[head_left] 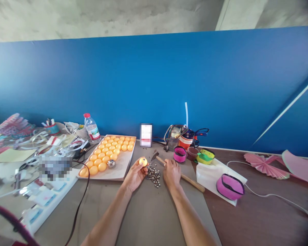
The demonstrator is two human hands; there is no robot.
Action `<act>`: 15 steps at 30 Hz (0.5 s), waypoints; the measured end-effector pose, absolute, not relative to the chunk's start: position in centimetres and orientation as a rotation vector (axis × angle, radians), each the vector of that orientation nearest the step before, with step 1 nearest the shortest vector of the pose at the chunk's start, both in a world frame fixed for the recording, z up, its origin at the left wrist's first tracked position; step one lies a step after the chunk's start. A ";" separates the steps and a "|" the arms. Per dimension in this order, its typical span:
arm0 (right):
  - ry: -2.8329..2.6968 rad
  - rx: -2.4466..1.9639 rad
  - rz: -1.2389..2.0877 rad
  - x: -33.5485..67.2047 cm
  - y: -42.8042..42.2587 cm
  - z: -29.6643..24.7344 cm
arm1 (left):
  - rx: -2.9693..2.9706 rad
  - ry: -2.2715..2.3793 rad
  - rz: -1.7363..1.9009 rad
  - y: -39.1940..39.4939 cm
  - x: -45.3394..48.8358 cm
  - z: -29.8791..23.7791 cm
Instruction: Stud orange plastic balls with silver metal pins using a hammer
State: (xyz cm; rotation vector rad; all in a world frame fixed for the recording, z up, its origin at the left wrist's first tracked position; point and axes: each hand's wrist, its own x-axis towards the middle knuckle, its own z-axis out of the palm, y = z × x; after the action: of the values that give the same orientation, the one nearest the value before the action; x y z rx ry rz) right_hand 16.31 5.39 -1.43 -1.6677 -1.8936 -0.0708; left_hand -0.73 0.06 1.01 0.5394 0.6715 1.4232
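Observation:
My left hand (135,175) is closed round a small orange ball (143,161), holding it up just above the table. My right hand (171,172) rests on the wooden handle of a small hammer (187,178), its fingers curled over the handle near the head. Between the two hands lies a heap of several small metal beads (154,175). To the left stands a flat tray (123,165) with rows of several orange balls (108,152) and one shiny metal ball (111,163).
A water bottle (91,128) stands behind the tray. Pink rolls of tape (179,154) (230,186), a paper cup (185,140) and white paper (207,172) lie to the right, with pink fans (265,164) beyond. Cables, a power strip (45,201) and clutter fill the left. A blue wall (169,78) backs the table.

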 end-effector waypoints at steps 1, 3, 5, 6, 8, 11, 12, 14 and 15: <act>-1.861 -1.611 -0.115 16.2 5.3 -1.3 | 0.535 0.677 1.424 0.1 -0.7 1.0; -1.779 -1.490 -0.192 16.0 5.2 -0.8 | 0.530 0.681 1.425 0.1 -0.7 1.0; -1.723 -1.365 -0.238 15.8 4.9 -0.2 | 0.532 0.682 1.431 0.2 -0.7 1.0; -1.715 -1.304 -0.251 15.7 4.7 0.1 | 0.536 0.682 1.437 0.2 -0.7 1.0; -1.739 -1.193 -0.256 15.5 4.2 0.6 | 0.545 0.682 1.452 0.3 -0.7 0.8; -1.786 -1.085 -0.231 15.3 3.4 1.1 | 0.553 0.675 1.477 0.4 -0.8 0.6; -1.789 -1.063 -0.221 15.2 3.2 1.2 | 0.555 0.671 1.484 0.4 -0.9 0.6; -1.786 -1.036 -0.201 15.0 2.8 1.3 | 0.559 0.663 1.501 0.4 -0.9 0.7; -1.793 -1.031 -0.188 15.0 2.7 1.3 | 0.562 0.659 1.511 0.4 -0.8 0.7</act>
State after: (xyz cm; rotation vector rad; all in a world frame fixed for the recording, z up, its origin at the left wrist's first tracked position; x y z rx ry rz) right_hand 14.98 2.68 1.34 -1.0312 -1.7931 -0.1876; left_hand -0.85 0.37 0.75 0.5625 0.6590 1.5106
